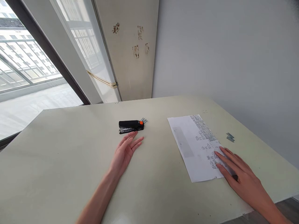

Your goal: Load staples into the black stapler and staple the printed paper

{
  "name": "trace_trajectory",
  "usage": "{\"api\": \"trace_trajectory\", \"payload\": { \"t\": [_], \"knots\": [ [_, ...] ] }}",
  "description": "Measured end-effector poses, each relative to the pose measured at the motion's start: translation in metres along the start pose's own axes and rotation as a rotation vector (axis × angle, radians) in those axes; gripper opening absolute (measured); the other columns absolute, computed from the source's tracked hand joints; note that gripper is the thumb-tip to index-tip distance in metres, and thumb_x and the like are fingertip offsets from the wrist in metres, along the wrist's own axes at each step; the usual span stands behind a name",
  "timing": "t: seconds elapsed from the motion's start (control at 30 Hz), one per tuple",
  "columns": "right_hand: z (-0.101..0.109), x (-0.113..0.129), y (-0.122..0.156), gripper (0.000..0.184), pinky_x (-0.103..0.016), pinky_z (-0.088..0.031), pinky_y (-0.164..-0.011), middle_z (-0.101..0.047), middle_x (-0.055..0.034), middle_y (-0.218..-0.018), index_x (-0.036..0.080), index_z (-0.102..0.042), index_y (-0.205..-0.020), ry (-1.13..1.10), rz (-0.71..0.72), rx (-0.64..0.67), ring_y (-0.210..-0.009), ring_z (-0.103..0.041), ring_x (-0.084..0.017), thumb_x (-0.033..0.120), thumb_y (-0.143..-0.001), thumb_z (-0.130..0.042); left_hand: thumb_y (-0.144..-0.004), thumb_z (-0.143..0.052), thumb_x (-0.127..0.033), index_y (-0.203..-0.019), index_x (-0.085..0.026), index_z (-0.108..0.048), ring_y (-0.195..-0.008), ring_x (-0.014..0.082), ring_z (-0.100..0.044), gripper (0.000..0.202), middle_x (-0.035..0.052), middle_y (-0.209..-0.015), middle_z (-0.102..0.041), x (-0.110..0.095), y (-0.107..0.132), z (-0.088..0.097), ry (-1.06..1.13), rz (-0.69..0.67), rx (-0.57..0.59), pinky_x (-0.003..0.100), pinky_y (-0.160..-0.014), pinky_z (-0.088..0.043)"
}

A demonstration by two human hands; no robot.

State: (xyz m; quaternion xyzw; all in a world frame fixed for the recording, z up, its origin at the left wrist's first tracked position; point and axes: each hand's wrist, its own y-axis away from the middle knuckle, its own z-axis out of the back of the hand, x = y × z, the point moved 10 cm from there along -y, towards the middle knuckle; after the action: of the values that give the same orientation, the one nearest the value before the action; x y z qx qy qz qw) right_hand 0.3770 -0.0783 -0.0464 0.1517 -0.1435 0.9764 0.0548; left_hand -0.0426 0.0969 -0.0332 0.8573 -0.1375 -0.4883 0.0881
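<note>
A black stapler (130, 126) with an orange tab lies on the pale table (70, 149), with a strip of staples (143, 120) at its right end. My left hand (125, 151) lies flat and open just in front of the stapler, fingertips nearly touching it. A printed sheet of paper (193, 146) lies to the right. My right hand (235, 172) rests open on the sheet's near right corner, fingers spread flat on the print.
Two small staple strips (230, 137) lie on the table beyond the paper's right edge. A grey wall stands behind the table, and a large window with a door frame (102, 79) is at the back left.
</note>
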Motion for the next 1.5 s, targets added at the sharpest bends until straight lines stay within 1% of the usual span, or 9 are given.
{"api": "trace_trajectory", "payload": {
  "t": [0.27, 0.37, 0.53, 0.63, 0.83, 1.13, 1.23, 1.33, 1.5],
  "knots": [
    [-0.001, 0.000, -0.001, 0.054, -0.068, -0.038, -0.125, -0.037, 0.0040, -0.173, 0.041, -0.045, -0.161, -0.010, 0.026, -0.007, -0.156, -0.039, -0.036, 0.053, -0.108, -0.045, -0.088, -0.076, -0.028, -0.109, -0.018, -0.076, -0.123, 0.0338, -0.072, 0.023, 0.0113, -0.148, -0.065, -0.003, 0.001, 0.003, -0.019, -0.031, -0.065, 0.050, -0.116, -0.050],
    [-0.003, -0.001, -0.001, 0.056, -0.067, -0.038, -0.125, -0.035, 0.0042, -0.173, 0.042, -0.041, -0.163, -0.014, 0.030, -0.001, -0.157, -0.038, -0.037, 0.052, -0.108, -0.045, -0.087, -0.073, -0.026, -0.106, -0.017, -0.076, -0.119, 0.0330, -0.073, 0.021, 0.0121, -0.147, -0.065, -0.005, 0.006, 0.007, -0.058, -0.081, -0.138, 0.050, -0.114, -0.051],
    [-0.004, -0.001, 0.000, 0.056, -0.067, -0.036, -0.126, -0.035, 0.0042, -0.174, 0.043, -0.040, -0.163, -0.019, 0.038, 0.006, -0.156, -0.039, -0.036, 0.052, -0.108, -0.045, -0.089, -0.069, -0.026, -0.110, -0.020, -0.074, -0.120, 0.0309, -0.073, 0.023, 0.0083, -0.148, -0.063, -0.009, 0.016, 0.013, -0.185, -0.166, -0.267, 0.048, -0.113, -0.052],
    [-0.003, -0.002, 0.000, 0.056, -0.068, -0.037, -0.126, -0.035, 0.0037, -0.174, 0.042, -0.041, -0.163, -0.019, 0.019, 0.009, -0.157, -0.038, -0.036, 0.053, -0.108, -0.045, -0.090, -0.068, -0.028, -0.115, -0.019, -0.073, -0.120, 0.0312, -0.073, 0.026, 0.0090, -0.143, -0.065, -0.009, 0.017, 0.011, -0.213, -0.178, -0.256, 0.047, -0.111, -0.054],
    [-0.001, -0.002, -0.001, 0.055, -0.066, -0.041, -0.124, -0.037, 0.0043, -0.172, 0.042, -0.045, -0.160, -0.006, 0.005, -0.008, -0.156, -0.040, -0.037, 0.055, -0.108, -0.044, -0.091, -0.066, -0.027, -0.112, -0.018, -0.074, -0.120, 0.0323, -0.072, 0.024, 0.0089, -0.147, -0.061, -0.009, 0.016, 0.013, -0.182, -0.167, -0.259, 0.048, -0.106, -0.057],
    [-0.004, 0.001, 0.002, 0.056, -0.068, -0.037, -0.125, -0.036, 0.0020, -0.173, 0.041, -0.040, -0.163, -0.025, 0.064, 0.002, -0.157, -0.037, -0.037, 0.050, -0.108, -0.047, -0.089, -0.069, -0.025, -0.109, -0.020, -0.075, -0.124, 0.0318, -0.071, 0.021, 0.0093, -0.148, -0.062, -0.010, 0.015, 0.015, -0.166, -0.156, -0.238, 0.045, -0.106, -0.055],
    [-0.004, 0.010, 0.003, 0.057, -0.068, -0.038, -0.124, -0.036, 0.0022, -0.173, 0.042, -0.039, -0.164, -0.027, 0.101, 0.000, -0.158, -0.036, -0.036, 0.047, -0.108, -0.048, -0.088, -0.071, -0.026, -0.106, -0.020, -0.075, -0.122, 0.0310, -0.071, 0.020, 0.0099, -0.148, -0.062, -0.012, 0.014, 0.013, -0.169, -0.157, -0.211, 0.044, -0.104, -0.055],
    [-0.004, 0.028, 0.009, 0.056, -0.068, -0.038, -0.125, -0.038, 0.0027, -0.172, 0.042, -0.040, -0.163, -0.039, 0.144, -0.008, -0.158, -0.036, -0.036, 0.045, -0.108, -0.049, -0.089, -0.072, -0.033, -0.104, -0.020, -0.075, -0.115, 0.0287, -0.071, 0.020, 0.0095, -0.145, -0.066, -0.014, 0.014, 0.006, -0.227, -0.172, -0.155, 0.041, -0.100, -0.054],
    [-0.005, 0.075, 0.029, 0.057, -0.068, -0.039, -0.124, -0.041, 0.0036, -0.170, 0.045, -0.043, -0.162, -0.079, 0.210, 0.006, -0.156, -0.039, -0.037, 0.042, -0.106, -0.055, -0.096, -0.063, -0.041, -0.095, -0.023, -0.074, -0.102, 0.0255, -0.068, 0.021, 0.0066, -0.106, -0.076, -0.021, 0.023, -0.019, -0.557, -0.317, -0.014, 0.037, -0.095, -0.052]
  ]
}}
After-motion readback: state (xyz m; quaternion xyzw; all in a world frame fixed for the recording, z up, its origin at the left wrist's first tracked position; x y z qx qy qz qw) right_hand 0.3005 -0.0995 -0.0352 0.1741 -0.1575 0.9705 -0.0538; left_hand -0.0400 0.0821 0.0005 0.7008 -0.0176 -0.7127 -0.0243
